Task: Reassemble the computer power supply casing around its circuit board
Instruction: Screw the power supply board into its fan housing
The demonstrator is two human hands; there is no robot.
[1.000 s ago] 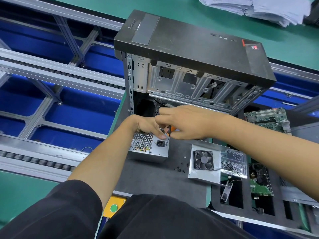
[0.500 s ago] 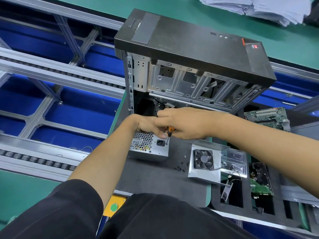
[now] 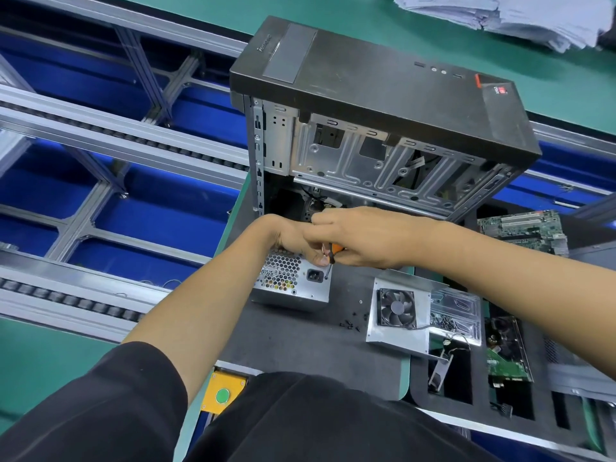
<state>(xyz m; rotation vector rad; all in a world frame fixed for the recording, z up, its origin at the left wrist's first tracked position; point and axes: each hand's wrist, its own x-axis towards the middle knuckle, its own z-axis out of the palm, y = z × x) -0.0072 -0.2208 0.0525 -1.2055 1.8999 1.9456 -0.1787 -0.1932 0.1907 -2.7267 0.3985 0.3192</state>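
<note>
**Nearly closed: a screw going into the power supply's rear face**

Evidently the work is in its later part. In the head view, the only one given, the power supply (image 3: 292,285) stands on the dark mat of the counter (image 3: 300,345), just in front of the open computer tower (image 3: 383,128), with its honeycomb grille and power socket turned up toward the camera. Its silver casing looks closed round the board on the sides that show; the far side is hidden by the hands.

The right hand (image 3: 360,238) is curled round the orange handle of a screwdriver (image 3: 331,258), whose shaft runs down to the corner of the rear face beside the socket. The left hand (image 3: 293,238) lies on top of the unit with its fingers bent near the shaft, apparently steadying the tool or the screw; whether it pinches anything I cannot tell.

What is left, as I judge it: seating this screw, and probably more. Loose black screws (image 3: 351,323) lie on the mat near the unit, and a metal panel with a fan (image 3: 398,310) rests well apart to the right, not yet fitted. Whether that panel belongs to this casing is uncertain.
</note>
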